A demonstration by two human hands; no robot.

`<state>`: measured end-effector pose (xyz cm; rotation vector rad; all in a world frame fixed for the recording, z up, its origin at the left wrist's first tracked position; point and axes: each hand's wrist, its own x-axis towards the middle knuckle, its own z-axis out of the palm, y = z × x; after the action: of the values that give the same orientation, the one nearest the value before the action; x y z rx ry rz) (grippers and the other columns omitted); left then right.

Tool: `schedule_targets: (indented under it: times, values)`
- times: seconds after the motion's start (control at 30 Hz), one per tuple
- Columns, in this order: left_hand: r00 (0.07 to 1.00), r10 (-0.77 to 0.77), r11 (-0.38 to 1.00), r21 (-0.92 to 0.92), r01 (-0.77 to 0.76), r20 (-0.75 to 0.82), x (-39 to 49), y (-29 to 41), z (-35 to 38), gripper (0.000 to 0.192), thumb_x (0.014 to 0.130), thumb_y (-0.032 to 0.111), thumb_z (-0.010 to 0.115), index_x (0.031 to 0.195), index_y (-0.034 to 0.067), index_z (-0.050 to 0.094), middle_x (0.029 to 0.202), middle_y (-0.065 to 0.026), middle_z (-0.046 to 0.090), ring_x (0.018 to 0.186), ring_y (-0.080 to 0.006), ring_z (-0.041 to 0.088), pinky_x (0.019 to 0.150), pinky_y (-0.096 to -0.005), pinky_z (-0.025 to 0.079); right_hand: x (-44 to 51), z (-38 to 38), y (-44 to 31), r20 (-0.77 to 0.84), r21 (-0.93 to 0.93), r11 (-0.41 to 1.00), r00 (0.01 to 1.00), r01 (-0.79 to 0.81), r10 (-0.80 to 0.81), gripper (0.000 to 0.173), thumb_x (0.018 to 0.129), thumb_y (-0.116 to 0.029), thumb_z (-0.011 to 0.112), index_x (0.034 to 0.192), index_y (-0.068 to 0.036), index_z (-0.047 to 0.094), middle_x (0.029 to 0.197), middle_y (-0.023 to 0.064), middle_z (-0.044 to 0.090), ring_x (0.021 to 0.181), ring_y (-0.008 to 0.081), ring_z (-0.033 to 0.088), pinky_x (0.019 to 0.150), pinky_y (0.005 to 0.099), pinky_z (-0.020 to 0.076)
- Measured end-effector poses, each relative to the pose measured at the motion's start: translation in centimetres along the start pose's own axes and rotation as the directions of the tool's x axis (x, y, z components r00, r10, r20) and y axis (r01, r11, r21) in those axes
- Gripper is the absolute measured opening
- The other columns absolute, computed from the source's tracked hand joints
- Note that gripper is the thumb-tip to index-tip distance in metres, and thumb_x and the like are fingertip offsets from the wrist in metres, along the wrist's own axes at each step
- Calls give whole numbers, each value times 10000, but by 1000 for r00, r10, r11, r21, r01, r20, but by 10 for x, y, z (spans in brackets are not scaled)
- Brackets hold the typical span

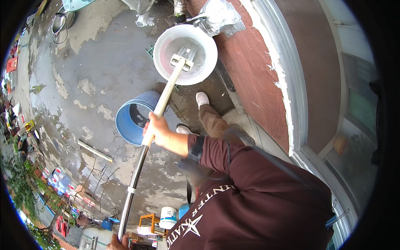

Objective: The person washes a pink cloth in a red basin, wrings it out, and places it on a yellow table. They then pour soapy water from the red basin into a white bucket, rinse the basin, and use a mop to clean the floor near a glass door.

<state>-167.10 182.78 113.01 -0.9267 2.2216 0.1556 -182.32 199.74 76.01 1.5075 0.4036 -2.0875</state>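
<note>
My right hand (157,128) grips the cream plastic sleeve of a sponge mop (168,86). My left hand (118,243), partly cut off by the bottom edge, holds the mop's steel pole near its end. The mop slants across the view, its bracketed head (182,62) down in a white plastic basin (159,67) of cloudy water. The sponge itself cannot be made out. Beside the pole stands a blue plastic bucket (123,123), with dark liquid inside. My right forearm passes just right of the bucket.
Wet patches cover the concrete floor (87,62). A green stand (150,51) shows under the basin. Plastic bags (218,17) lie against the reddish wall base (247,68) at right. A wooden strip (95,150), wire rack (95,178) and white tub (168,217) are lower left.
</note>
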Motion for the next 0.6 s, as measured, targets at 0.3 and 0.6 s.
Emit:
schedule_targets:
  times: [0.3,0.6]
  values:
    - [1000,22,970,243,-22,0,-10,-19,-9,380,821,345,562,942,-15,560,636,-225,537,542,-336,497,539,-441,396,93,-18,-16,-119,139,976,981,167,-151,319,839,-372,519,794,-72,419,570,49,418,444,180,436,404,330,410]
    - [991,130,989,62,-132,38,-30,-31,-7,317,823,308,541,871,-4,514,658,-223,493,604,-363,472,574,-441,377,123,-24,-51,-6,67,984,986,166,-166,311,859,-340,461,712,-72,404,462,70,382,358,237,436,344,388,373]
